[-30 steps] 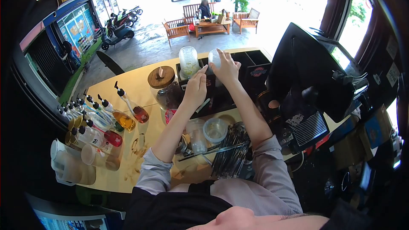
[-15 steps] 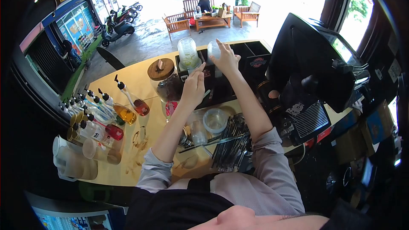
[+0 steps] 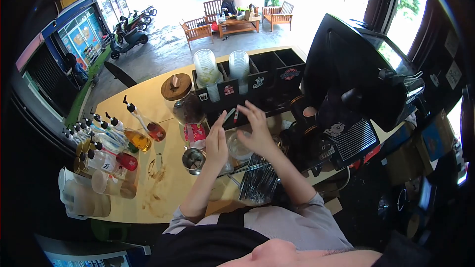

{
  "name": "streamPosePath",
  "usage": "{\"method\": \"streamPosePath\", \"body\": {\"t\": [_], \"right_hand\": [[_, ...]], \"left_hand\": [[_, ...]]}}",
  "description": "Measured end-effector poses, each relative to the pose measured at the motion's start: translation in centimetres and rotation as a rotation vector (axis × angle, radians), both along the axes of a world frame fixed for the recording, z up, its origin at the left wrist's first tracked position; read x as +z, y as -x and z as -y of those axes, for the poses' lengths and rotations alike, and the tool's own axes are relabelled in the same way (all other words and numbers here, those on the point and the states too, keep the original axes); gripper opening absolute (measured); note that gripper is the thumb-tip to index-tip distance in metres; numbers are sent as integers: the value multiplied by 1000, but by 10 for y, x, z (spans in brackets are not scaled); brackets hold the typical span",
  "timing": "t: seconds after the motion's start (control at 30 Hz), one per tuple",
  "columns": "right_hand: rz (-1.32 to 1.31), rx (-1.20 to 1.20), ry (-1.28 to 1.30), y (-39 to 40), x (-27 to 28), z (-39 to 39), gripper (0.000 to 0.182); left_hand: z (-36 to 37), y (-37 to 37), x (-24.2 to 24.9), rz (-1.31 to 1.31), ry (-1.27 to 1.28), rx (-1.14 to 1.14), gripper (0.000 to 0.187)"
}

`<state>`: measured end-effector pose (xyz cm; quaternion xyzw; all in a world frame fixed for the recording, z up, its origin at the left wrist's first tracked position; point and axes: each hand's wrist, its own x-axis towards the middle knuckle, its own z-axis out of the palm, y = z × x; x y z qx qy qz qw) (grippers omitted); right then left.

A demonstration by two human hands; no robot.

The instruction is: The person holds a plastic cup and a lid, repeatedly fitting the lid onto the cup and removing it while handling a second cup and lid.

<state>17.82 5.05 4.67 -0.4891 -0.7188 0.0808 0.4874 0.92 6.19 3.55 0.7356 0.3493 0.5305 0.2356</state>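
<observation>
My left hand [image 3: 216,143] hovers over the counter's middle with its fingers stretched out, beside a clear round plastic tub [image 3: 238,151]. Across from it, my right hand [image 3: 256,132] is spread above the same tub, fingers apart and nothing in them. Two stacks of clear plastic cups, a printed one [image 3: 206,65] and a plain one [image 3: 239,66], stand in the black organizer [image 3: 267,81] beyond my hands. Pens [image 3: 236,114] show between my hands, in or near the organizer's front. Wrapped black straws [image 3: 260,182] lie below my right wrist.
Pump syrup bottles [image 3: 134,139] and a clear pitcher [image 3: 81,195] line the left side. A wooden-lidded jar [image 3: 185,104], a pink packet [image 3: 195,135] and a metal cup [image 3: 193,159] stand near my left hand. At right is a large black machine [image 3: 341,64].
Both hands have drawn back from the cup stacks toward my body and now hover over the tub. My right hand has left the plain stack. The view has shifted slightly.
</observation>
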Motion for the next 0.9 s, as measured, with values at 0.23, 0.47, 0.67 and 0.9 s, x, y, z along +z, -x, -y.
{"method": "streamPosePath", "body": {"t": [0.23,0.47,0.67,0.9], "right_hand": [[-82,62,193,3,-57,38,92],[57,-37,225,3,-57,40,100],[51,-17,293,6,-61,41,100],[12,-5,314,6,-56,47,95]], "left_hand": [[23,2,-69,78,160,27,55],[25,0,-93,136,241,-13,59],[19,0,-97,187,233,-77,59],[21,-6,-91,212,234,-87,58]]}}
